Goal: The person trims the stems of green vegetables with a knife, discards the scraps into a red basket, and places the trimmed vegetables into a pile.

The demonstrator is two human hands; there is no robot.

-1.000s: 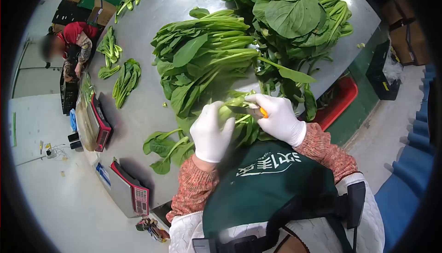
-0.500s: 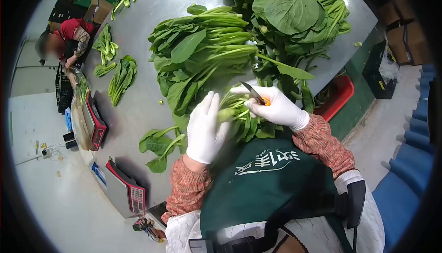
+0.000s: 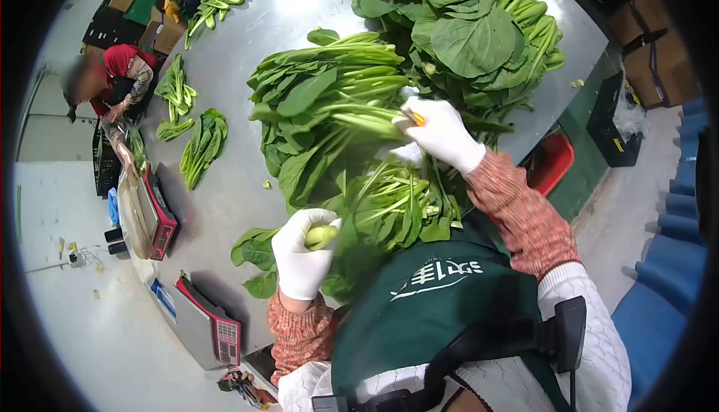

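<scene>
Hands have separated since the earlier frames. Then both gloved hands met over one bunch of greens just ahead of the apron; now they sit well apart.

Left hand (image 3: 301, 256), white-gloved, has dropped to about 7 o'clock of the trimmed bunch (image 3: 393, 206). Fingers are curled shut around a pale green stem piece (image 3: 320, 237), palm turned up, wrist bent back toward the body, patterned sleeve (image 3: 299, 329) showing below it. Loose leaves (image 3: 258, 246) lie on the table just beside this hand at 9 o'clock.

Right hand (image 3: 442, 133), also gloved, has moved forward and up the table. It rests on the stalk ends of the large heap of greens (image 3: 329, 105), at the heap's 3 o'clock edge. Fingers are closed on an orange-handled knife (image 3: 414, 117); only the handle tip shows, the blade cannot be made out. Forearm runs back to 5 o'clock toward the green apron (image 3: 434, 300).

Trimmed bunch lies on the steel table (image 3: 232, 187) between the two hands, stems fanned toward 12 o'clock. A second heap (image 3: 479, 37) sits at 1 o'clock of the right hand.

Two scales (image 3: 217, 329) stand along the table edge at 8 o'clock. A co-worker in red (image 3: 123, 64) is at the far end, 10 o'clock.
</scene>
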